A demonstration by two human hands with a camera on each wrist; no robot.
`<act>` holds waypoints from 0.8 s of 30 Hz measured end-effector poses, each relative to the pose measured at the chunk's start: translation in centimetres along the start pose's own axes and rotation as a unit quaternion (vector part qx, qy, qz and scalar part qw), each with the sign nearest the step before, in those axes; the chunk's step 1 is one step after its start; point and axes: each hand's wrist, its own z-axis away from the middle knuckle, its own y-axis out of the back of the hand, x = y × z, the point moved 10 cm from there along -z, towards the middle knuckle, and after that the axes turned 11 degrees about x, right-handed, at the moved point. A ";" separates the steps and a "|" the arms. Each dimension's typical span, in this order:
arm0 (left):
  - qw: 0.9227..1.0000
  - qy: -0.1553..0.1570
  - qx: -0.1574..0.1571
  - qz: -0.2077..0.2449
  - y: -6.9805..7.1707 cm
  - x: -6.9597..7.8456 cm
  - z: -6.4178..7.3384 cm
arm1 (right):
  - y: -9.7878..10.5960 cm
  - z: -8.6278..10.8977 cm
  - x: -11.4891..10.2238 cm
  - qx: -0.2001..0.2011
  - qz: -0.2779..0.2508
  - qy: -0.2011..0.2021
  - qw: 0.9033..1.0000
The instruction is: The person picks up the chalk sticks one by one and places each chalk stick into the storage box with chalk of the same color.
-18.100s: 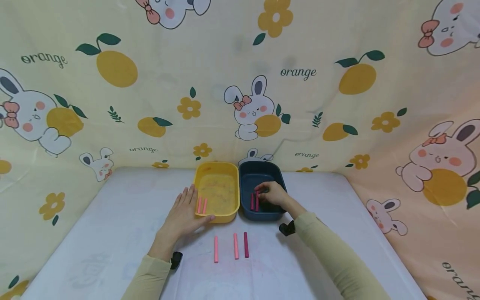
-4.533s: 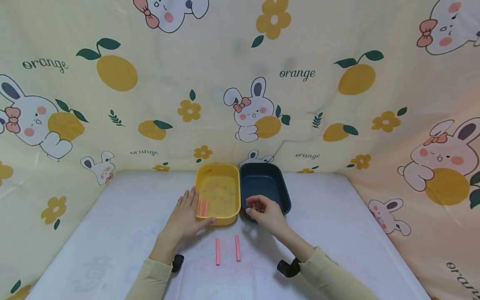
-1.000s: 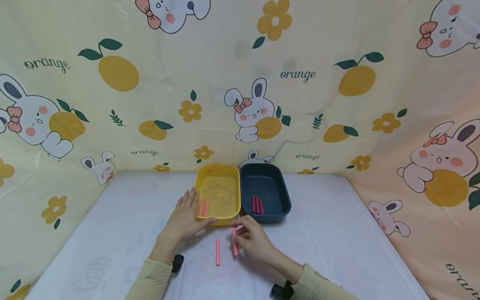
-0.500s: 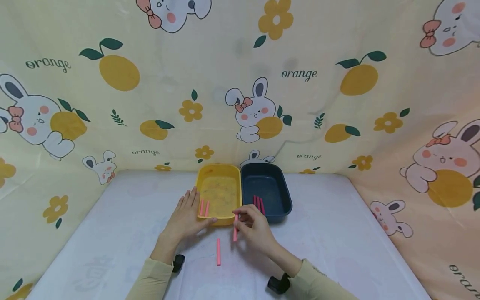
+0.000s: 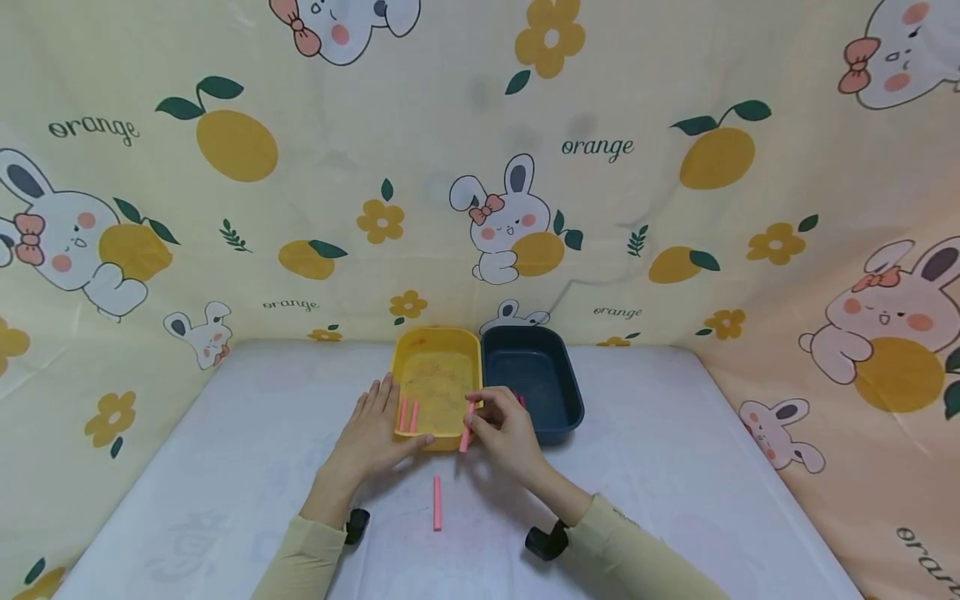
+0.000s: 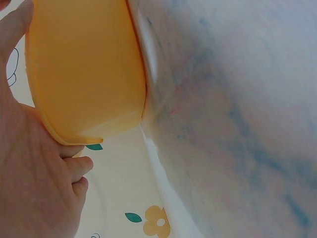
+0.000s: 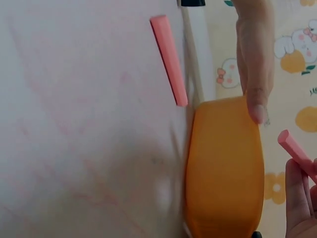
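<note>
My right hand pinches a light pink stick between thumb and fingers, above the near right corner of the yellow container. In the right wrist view this held stick is higher than the yellow rim. My left hand rests with straight fingers along the yellow container's left side, its thumb at the near rim. Two light pink sticks lie inside, by that hand. Another pink stick lies on the table in front. Dark pink sticks in the navy container are mostly hidden behind my right hand.
The two containers stand side by side on a white-covered table. Behind them and at the sides hangs a patterned cloth with rabbits and oranges. A black wrist device sits below the right hand.
The right hand has lifted a light pink stick off the table and carried it up to the yellow container's corner. Earlier, dark pink sticks went into the navy container. The left hand stays put.
</note>
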 end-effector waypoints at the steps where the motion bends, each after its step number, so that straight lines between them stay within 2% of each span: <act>1: 1.000 -0.001 0.000 0.000 0.0 0.0 0.0 | 0.0 -0.2 0.0 0.003 0.002 0.002 1.000; 7: 1.000 -0.001 0.001 -0.001 0.0 0.0 0.0 | -0.4 -1.6 0.3 0.020 0.016 -0.004 1.000; 11: 1.000 -0.001 0.001 -0.002 0.0 -0.1 -0.1 | -1.0 -2.5 0.5 0.015 0.001 -0.017 1.000; 17: 1.000 -0.001 0.000 -0.001 0.1 -0.1 0.0 | -2.6 -3.4 1.0 -0.020 -0.036 -0.052 0.998; 24: 1.000 -0.004 0.002 0.006 0.3 0.1 0.0 | -4.6 -4.0 1.2 -0.075 -0.012 -0.052 0.996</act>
